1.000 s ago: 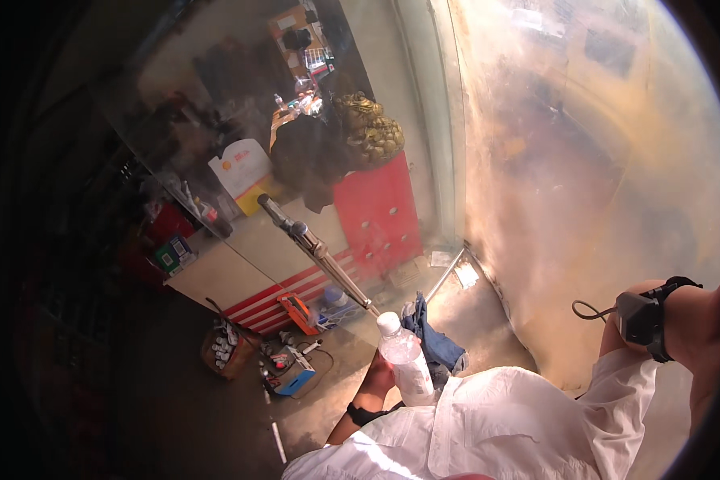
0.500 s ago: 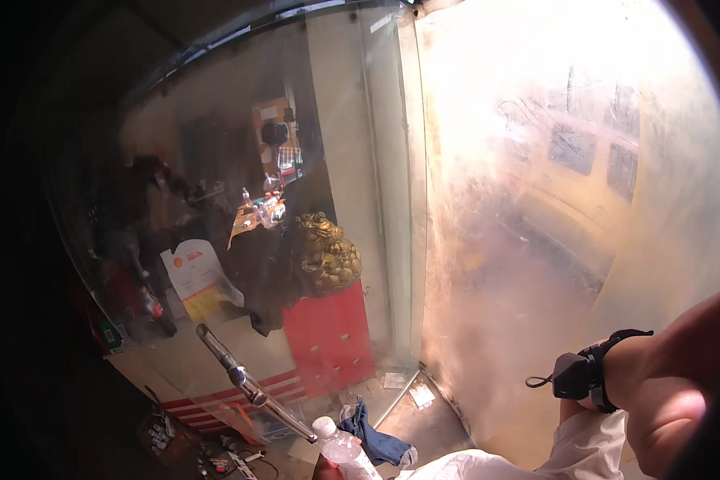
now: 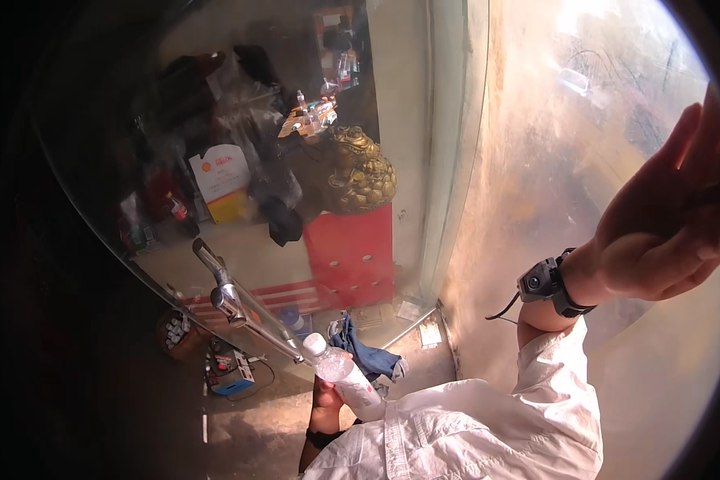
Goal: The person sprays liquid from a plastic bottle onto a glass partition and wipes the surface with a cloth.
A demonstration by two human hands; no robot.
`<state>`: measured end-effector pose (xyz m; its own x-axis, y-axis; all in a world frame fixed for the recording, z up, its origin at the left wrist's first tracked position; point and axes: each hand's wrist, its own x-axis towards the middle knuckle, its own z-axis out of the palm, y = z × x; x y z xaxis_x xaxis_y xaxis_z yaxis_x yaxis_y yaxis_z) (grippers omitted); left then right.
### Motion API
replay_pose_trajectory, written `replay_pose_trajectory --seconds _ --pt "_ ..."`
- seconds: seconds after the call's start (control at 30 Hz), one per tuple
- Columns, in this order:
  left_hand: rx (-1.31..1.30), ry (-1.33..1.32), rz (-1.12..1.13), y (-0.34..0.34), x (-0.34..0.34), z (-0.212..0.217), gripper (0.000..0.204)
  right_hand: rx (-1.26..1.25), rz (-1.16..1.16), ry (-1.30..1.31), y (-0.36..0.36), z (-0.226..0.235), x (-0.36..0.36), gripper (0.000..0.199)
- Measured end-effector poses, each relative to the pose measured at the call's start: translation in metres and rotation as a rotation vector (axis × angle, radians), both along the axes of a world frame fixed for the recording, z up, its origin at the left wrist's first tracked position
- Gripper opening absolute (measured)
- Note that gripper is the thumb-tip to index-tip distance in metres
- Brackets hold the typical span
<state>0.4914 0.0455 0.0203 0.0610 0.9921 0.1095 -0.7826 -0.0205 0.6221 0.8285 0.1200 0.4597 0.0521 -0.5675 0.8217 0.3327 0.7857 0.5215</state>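
A clear plastic bottle (image 3: 347, 381) with a white cap and a pale label stands tilted in front of my body. My left hand (image 3: 326, 398) is wrapped round it, with part of the fingers hidden behind the bottle. Up at the right edge, my right hand (image 3: 656, 216) is raised beside the head with its fingers stretched out. Nothing shows in its palm, and some fingertips run out of the picture. A black strapped device (image 3: 541, 280) sits on the right wrist.
A chrome door handle (image 3: 252, 314) on a glass panel lies just beyond the bottle. Behind the glass are a red and cream counter (image 3: 350, 252), a golden figurine (image 3: 360, 172) and a white-yellow card (image 3: 220, 182). Blue cloth (image 3: 370, 357) and a blue box (image 3: 232, 376) lie on the floor.
The view has tipped lower, so the scene sits higher and more floor shows. My right hand has come up into sight. The bottle stays in my left hand, now more fully visible.
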Motion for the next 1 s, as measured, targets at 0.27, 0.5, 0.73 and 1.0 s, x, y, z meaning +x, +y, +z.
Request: replay_pose_trajectory --seconds 0.27,0.5,0.73,1.0 --pt "-0.001 0.014 0.287 -0.026 0.052 -0.007 0.082 -0.852 0.546 -0.144 0.185 -0.026 -0.053 0.022" --pt "0.007 -0.059 0.392 -0.047 0.046 -0.041 0.079 -1.073 0.447 0.297 0.327 -0.001 -0.08 0.022" --pt "-0.044 -0.075 0.421 -0.05 0.024 -0.008 0.083 -0.98 0.352 0.402 0.376 0.017 -0.084 0.02" --pt "-0.055 -0.048 0.43 -0.052 -0.029 -0.027 0.08 -0.957 0.297 0.347 0.377 0.03 -0.065 0.018"
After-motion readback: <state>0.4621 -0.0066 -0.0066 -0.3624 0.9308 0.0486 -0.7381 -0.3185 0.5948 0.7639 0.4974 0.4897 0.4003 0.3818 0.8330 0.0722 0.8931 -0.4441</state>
